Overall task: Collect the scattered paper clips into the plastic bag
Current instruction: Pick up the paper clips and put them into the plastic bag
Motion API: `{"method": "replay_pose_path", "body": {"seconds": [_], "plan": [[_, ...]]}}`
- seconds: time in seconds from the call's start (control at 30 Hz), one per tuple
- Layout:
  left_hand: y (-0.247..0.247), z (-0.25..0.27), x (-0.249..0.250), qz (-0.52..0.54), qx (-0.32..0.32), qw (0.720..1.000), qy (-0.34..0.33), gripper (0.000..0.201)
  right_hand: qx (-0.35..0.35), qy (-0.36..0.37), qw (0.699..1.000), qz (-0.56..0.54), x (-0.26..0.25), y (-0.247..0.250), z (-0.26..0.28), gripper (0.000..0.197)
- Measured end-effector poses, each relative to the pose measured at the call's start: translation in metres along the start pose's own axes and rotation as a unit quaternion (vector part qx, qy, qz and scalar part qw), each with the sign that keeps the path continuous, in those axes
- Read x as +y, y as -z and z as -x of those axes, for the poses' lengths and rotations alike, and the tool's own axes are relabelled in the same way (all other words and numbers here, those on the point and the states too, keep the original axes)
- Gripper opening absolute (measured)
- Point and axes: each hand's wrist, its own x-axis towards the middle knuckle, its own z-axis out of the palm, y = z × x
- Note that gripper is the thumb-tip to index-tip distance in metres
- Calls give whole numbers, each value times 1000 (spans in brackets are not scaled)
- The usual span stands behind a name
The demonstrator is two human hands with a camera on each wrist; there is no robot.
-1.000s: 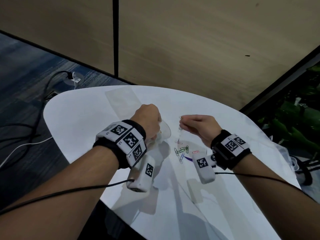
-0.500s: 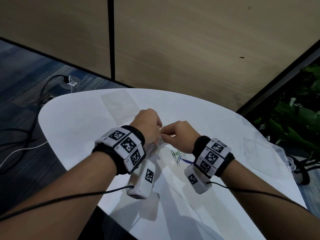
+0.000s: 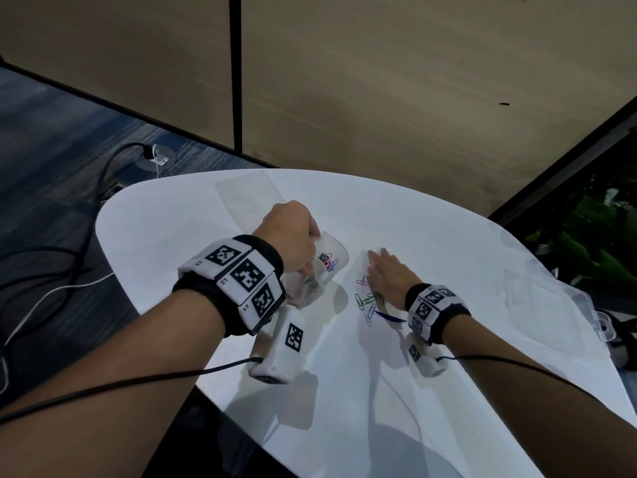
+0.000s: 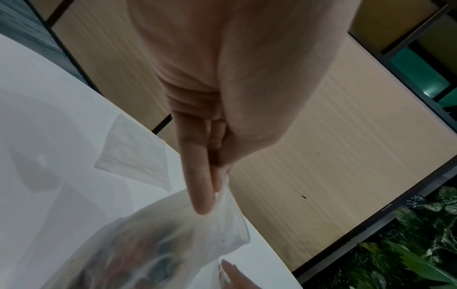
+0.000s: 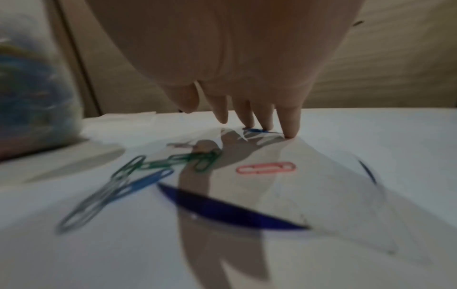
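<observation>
Several coloured wire paper clips [image 3: 368, 302] lie on the white table [image 3: 448, 270] under the flat, spread right hand [image 3: 391, 276], while the left hand [image 3: 289, 238] pinches the clear plastic bag [image 3: 327, 262] holding others, so collection seems partway done.

Plastic bag [image 3: 327, 260]: clear, small, crumpled, mouth pinched at the top and gathered, body hanging down to the tabletop [image 3: 448, 391]. Holding a bunch of mixed-colour paper clips [image 3: 326, 261] (pink, blue, dark visible through the film).

Loose paper clips [image 3: 368, 301] lying flat on the tabletop just right of the bag: several green ones [image 5: 178, 162] tangled together, a blue one [image 5: 143, 182] and a grey one [image 5: 89, 207] overlapping at the near end, a pink one [image 5: 266, 167] lying apart to the right, a dark one [image 3: 362, 281] at the far end. Some are sitting on a clear sheet with a dark blue edge [image 5: 222, 209].
</observation>
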Motion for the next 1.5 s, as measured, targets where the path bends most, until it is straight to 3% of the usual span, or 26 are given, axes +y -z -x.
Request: {"method": "replay_pose_path", "body": {"seconds": [0.17,0.23,0.37,0.47,0.57,0.73,0.9,1.03,1.1,1.17,1.23,1.3,1.43,1.5], "plan": [[-3,0,3,-12,-5,1000,-5,29,-2,134,965,225,-8,-35,31,57],[-2,1,3,-15,-4,1000,-6,28,15,145,965,220,1,-49,45,65],[-4,1,3,-27,6,1000,-13,32,-27,156,940,301,24,-75,48,82],[-5,3,3,-30,4,1000,-8,32,-11,132,949,288,24,-81,54,67],[-5,4,3,-36,2,999,-11,37,33,147,953,263,6,-66,66,24],[-6,4,2,-44,0,999,-18,39,47,145,940,304,-9,-49,61,19],[-8,3,3,-43,0,999,-20,37,52,32,982,177,-15,-19,38,20],[-8,2,3,-36,-3,999,-16,34,78,-23,994,-69,-7,13,34,5],[-9,1,2,-35,-4,999,-15,32,98,-16,964,-245,-14,35,38,2],[-10,2,3,-36,-5,999,-18,32,104,31,906,-409,-33,53,46,4],[-12,2,4,-34,-3,999,-24,31,95,82,859,-496,-58,63,54,6],[-13,3,5,-33,-2,999,-24,28,87,116,854,-499,-80,59,61,5],[-11,3,5,-42,8,999,-28,23,98,154,932,-314,-99,37,67,20],[-9,2,3,-38,6,999,-18,23,110,152,925,-330,-96,39,68,21]]}}
